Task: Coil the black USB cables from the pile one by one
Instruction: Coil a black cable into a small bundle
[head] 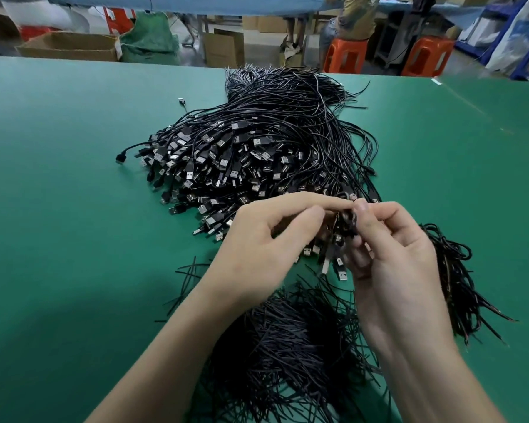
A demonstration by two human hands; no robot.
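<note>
Head camera looks down on a flat green table mat [58, 209], and from where I stand both hands meet just near of its middle. The right hand [391, 261] has its thumb and curled fingers wrapped round a small coil of black USB cable [347, 219], held upright just above the mat. The left hand [257, 239] reaches across from the left and pinches the same coil between its long forefinger and thumb, the forefinger tip touching the right thumb; its other fingers are folded loosely under.

Just beyond the hands, filling the centre of the mat, lies the large pile of black USB cables with silver plugs [257, 148], plugs fanned towards the near left, bare tails trailing to the far edge. One plug with its lead [121, 157] strays out at the pile's left.

Near the edge, under the forearms, sits a heap of short black wire ties [287, 340]. To the right of the right hand lies a loose bundle of black cables [452, 276].

Beyond the table stand orange plastic stools [345, 54], a brown cardboard box [71, 45] and a green mesh sack [148, 35].
</note>
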